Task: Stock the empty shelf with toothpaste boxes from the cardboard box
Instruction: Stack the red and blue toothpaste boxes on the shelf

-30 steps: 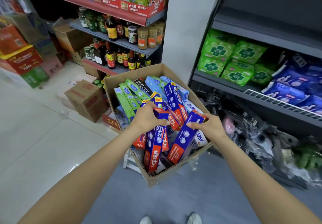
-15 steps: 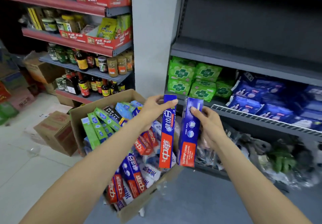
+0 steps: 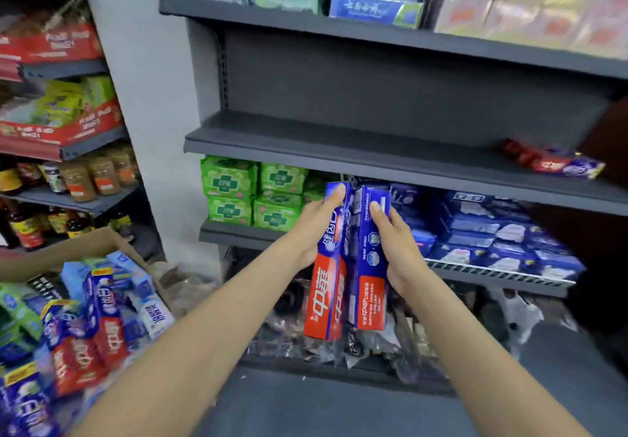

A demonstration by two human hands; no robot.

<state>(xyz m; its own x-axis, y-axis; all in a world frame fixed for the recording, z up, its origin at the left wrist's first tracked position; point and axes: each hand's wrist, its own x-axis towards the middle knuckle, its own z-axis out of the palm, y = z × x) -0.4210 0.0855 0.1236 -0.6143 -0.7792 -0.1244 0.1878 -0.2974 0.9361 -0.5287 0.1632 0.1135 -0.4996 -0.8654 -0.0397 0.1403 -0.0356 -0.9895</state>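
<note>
- Dark grey metal shelf (image 3: 373, 151) at centre frame is bare along most of its length; a few red and blue toothpaste packs (image 3: 557, 164) lie on it at the far right.
- Nothing stands between the held boxes and that shelf's front edge; the boxes sit just below it.
- Left hand (image 3: 314, 229) grips a blue and red toothpaste box (image 3: 328, 266) upright, thumb near its top end.
- Right hand (image 3: 396, 249) grips a second toothpaste box (image 3: 370, 259) upright, fingers curled round its right side. The two boxes touch along their long edges.
- Below the bare shelf: green packs (image 3: 244, 191) to the left, blue packs (image 3: 492, 232) to the right behind a wire rail (image 3: 499, 275).
- Lowest level, lower centre: dark bagged goods, blurred, contents not identifiable.
- Top shelf (image 3: 339, 25), upper centre: blue cartons and green packs.
- Cardboard box (image 3: 85, 246), lower left: open, filled with a loose heap of toothpaste boxes in blue, red, green and white, lying at mixed angles.
- Left edge: red-fronted shelving (image 3: 68, 140) with jars and dark bottles, blurred.
</note>
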